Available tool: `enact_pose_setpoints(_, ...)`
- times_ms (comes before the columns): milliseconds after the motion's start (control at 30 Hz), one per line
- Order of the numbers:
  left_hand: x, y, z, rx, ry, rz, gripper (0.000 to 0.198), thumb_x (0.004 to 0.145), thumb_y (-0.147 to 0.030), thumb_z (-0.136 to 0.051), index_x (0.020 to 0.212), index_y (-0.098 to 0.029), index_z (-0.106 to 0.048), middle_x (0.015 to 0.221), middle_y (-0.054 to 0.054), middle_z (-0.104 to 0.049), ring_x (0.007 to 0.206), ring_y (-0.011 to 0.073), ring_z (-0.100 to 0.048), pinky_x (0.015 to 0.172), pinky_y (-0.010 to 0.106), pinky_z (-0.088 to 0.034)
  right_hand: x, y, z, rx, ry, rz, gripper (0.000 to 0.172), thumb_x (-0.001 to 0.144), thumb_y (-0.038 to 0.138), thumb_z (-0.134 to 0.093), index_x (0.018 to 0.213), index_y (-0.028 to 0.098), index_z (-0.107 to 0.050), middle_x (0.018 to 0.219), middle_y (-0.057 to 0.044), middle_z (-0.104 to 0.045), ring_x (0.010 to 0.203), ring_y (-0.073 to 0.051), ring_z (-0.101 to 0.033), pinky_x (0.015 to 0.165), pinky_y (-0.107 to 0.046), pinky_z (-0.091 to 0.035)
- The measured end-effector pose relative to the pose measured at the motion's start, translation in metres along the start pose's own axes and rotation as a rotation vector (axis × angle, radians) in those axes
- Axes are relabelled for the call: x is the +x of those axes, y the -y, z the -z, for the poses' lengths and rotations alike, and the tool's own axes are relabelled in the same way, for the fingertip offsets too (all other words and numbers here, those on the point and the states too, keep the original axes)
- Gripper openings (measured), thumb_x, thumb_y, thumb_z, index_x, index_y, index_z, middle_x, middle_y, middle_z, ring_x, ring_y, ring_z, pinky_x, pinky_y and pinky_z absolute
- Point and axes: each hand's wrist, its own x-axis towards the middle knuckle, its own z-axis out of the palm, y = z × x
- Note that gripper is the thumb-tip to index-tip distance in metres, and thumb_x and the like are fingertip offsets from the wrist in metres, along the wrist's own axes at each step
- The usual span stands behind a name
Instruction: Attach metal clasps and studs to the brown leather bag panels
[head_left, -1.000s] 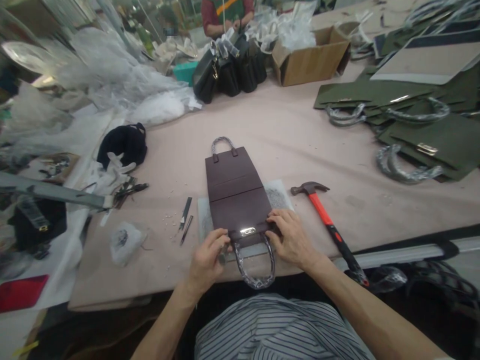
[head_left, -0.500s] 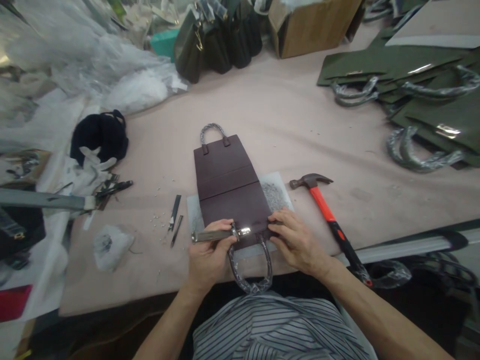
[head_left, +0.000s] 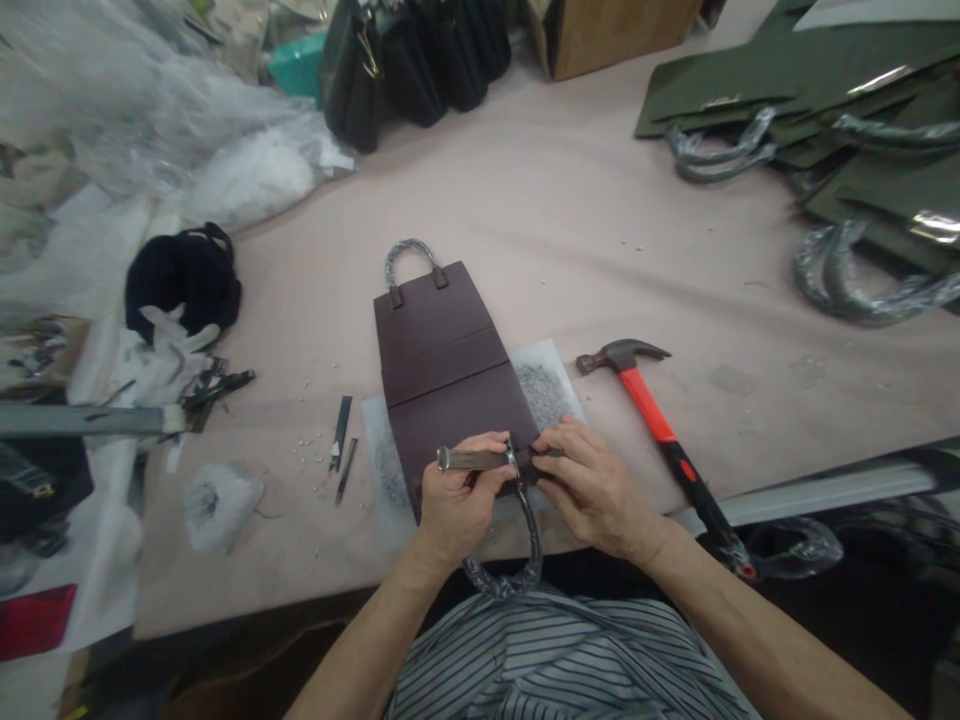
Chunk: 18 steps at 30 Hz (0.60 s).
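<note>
A dark brown leather bag piece (head_left: 442, 345) lies flat in front of me, with a plastic-wrapped handle (head_left: 409, 250) at its far end and another handle (head_left: 534, 540) at its near end. My left hand (head_left: 461, 500) is closed round a metal punch (head_left: 469, 459), a rod held sideways over the near part of the leather. Its right end is by the near handle's base. My right hand (head_left: 589, 485) pinches at the leather's right edge beside that base; a small dark piece shows between its fingers. Under the leather is a pale speckled slab (head_left: 544, 385).
A claw hammer (head_left: 649, 405) with a red and black grip lies to the right. Two slim tools (head_left: 341, 430) and scattered small bits lie left, near a plastic bag (head_left: 221, 500). Green bag pieces (head_left: 727, 90) are heaped at the far right, dark bags (head_left: 420, 65) at the back.
My left hand has moved right with the metal punch, bringing it to the near handle's base and over the shiny metal plate. My right hand has stayed at the leather's edge.
</note>
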Motion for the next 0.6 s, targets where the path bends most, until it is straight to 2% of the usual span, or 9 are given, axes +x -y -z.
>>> enact_pose_setpoints(267,0.0028,-0.0024,-0.0025,0.057,0.012,0.011,0.008,0.085,-0.017,-0.071,0.093,-0.019,-0.071,0.103,0.007,-0.079,0.098,0.0222,-0.076,0.093,0.038,-0.063,-0.0016,0.0,-0.0004,0.016,0.011,-0.033,0.021,0.091,0.01,-0.053,0.105,0.021,-0.065,0.11,-0.01,-0.065,0.107,-0.024,-0.061,0.107,-0.058,-0.047)
enact_pose_setpoints(500,-0.0005,-0.0006,-0.0085,0.143,0.027,-0.1,0.01,0.088,-0.014,-0.065,0.096,-0.019,-0.067,0.104,0.007,-0.077,0.1,0.0208,-0.074,0.094,0.037,-0.061,-0.0013,0.0,0.0003,0.034,-0.002,-0.018,0.02,0.09,0.01,-0.055,0.105,0.019,-0.065,0.108,-0.011,-0.065,0.108,-0.024,-0.061,0.108,-0.054,-0.046)
enact_pose_setpoints(600,-0.0012,-0.0004,-0.0094,0.154,0.015,-0.083,0.01,0.088,-0.014,-0.063,0.095,-0.019,-0.067,0.103,0.007,-0.076,0.101,0.0209,-0.073,0.094,0.037,-0.06,-0.0017,-0.001,-0.0012,0.043,-0.014,-0.011,0.017,0.09,0.009,-0.055,0.102,0.019,-0.064,0.107,-0.01,-0.064,0.106,-0.024,-0.06,0.107,-0.054,-0.046)
